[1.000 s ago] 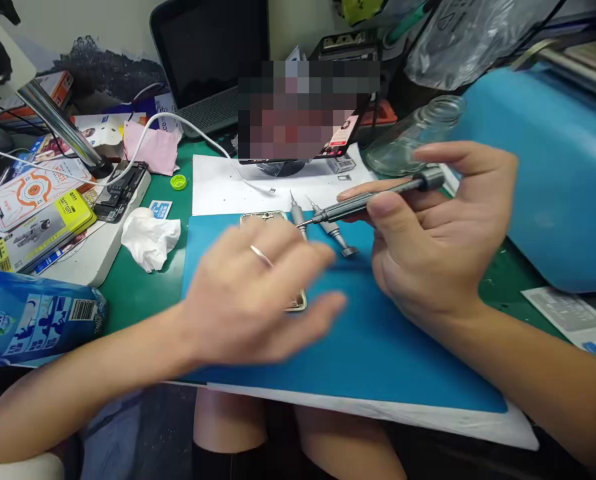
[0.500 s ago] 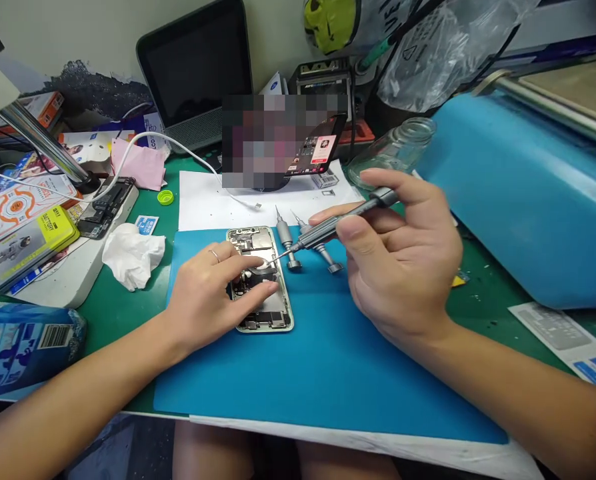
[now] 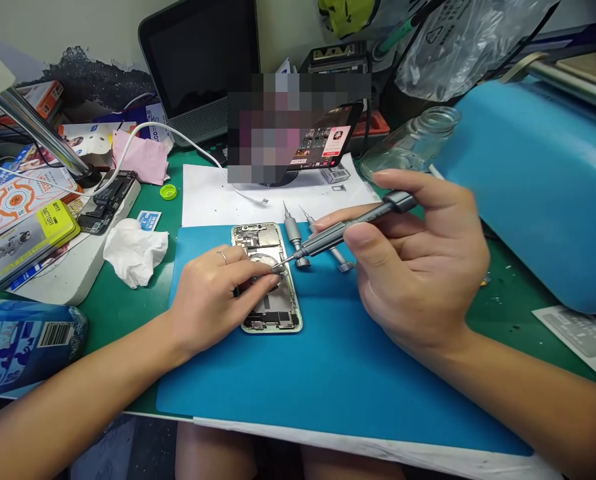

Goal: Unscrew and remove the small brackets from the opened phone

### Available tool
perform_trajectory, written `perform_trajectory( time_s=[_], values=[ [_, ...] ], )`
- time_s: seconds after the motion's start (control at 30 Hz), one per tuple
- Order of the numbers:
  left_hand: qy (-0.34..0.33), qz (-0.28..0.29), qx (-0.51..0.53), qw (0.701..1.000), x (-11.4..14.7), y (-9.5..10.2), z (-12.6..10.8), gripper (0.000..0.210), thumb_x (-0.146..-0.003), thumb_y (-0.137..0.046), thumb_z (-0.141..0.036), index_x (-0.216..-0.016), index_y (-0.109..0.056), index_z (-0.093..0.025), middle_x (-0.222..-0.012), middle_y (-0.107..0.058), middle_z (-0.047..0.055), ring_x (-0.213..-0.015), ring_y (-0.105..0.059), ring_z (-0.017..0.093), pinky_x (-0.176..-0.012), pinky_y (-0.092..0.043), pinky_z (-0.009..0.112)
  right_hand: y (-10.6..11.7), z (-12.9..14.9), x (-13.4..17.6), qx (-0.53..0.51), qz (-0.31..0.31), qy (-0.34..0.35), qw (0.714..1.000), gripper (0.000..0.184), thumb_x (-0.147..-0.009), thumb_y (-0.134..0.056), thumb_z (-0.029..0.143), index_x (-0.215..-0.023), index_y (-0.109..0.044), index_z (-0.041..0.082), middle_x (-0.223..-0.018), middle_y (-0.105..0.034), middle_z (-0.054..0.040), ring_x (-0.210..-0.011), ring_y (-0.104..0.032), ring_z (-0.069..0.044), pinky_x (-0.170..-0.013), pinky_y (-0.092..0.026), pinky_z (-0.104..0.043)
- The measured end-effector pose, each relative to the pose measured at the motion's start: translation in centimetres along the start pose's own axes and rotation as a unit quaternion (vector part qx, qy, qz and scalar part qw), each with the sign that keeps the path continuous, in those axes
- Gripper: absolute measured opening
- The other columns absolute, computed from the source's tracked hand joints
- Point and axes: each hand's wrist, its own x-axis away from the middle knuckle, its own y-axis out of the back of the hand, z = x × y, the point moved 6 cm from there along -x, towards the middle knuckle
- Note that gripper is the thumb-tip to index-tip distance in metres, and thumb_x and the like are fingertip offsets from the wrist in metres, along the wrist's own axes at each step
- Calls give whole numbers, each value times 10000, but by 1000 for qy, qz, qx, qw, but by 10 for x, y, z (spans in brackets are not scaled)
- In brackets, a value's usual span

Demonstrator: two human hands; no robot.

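Note:
An opened smartphone (image 3: 284,301) lies upright on the blue mat (image 3: 328,380), its inner parts exposed. My left hand (image 3: 218,293) is over the phone's left side, thumb and forefinger brought close together. A small dark part shows at those fingertips, too small to name. My right hand (image 3: 421,267) grips a grey precision screwdriver (image 3: 328,238), slanted down to the left. Its tip meets the small part beside my left fingertips, above the middle of the phone. Two more screwdrivers, one grey (image 3: 293,233) and another (image 3: 337,255) behind the held one, lie right of the phone.
At the left are a crumpled tissue (image 3: 135,253), a green cap (image 3: 168,192), another phone's innards (image 3: 109,203) and boxes. White paper (image 3: 205,203), a propped phone (image 3: 323,140) and a glass jar (image 3: 411,143) are behind. A blue case-like object (image 3: 543,193) stands right.
My left thumb and forefinger have drawn together and now hold a small dark part. The screwdriver tip stays by them. The whole view has shifted slightly.

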Motion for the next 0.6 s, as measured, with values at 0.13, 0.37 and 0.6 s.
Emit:
perform_trajectory(
  time_s=[0.13,0.37,0.6],
  values=[
    [1,0,-1,1000,1,0,0,97,-979,-710,-245,-952,-765,-170,-755,-705,8,-666,-641,127,-624,-487,255,3,0,1,13,-10,20,1000,411,-903,-774,225,-1285,-669,333,-1010,-745,5,-794,-772,-155,-483,-580,-208],
    [-3,-10,-7,1000,1,0,0,123,-978,-716,-271,-980,-772,-161,-733,-691,6,-636,-612,122,-618,-479,259,5,-1,3,32,-14,9,999,474,-879,-776,211,-1315,-675,364,-999,-743,0,-729,-737,-151,-383,-496,-215],
    [-16,-18,-10,1000,-1,2,-2,124,-973,-724,-265,-979,-774,-151,-735,-696,7,-669,-623,128,-667,-495,262,2,3,1,35,-3,22,999,470,-889,-767,194,-1320,-669,356,-947,-761,9,-605,-677,-112,-356,-449,-200]
  ],
)
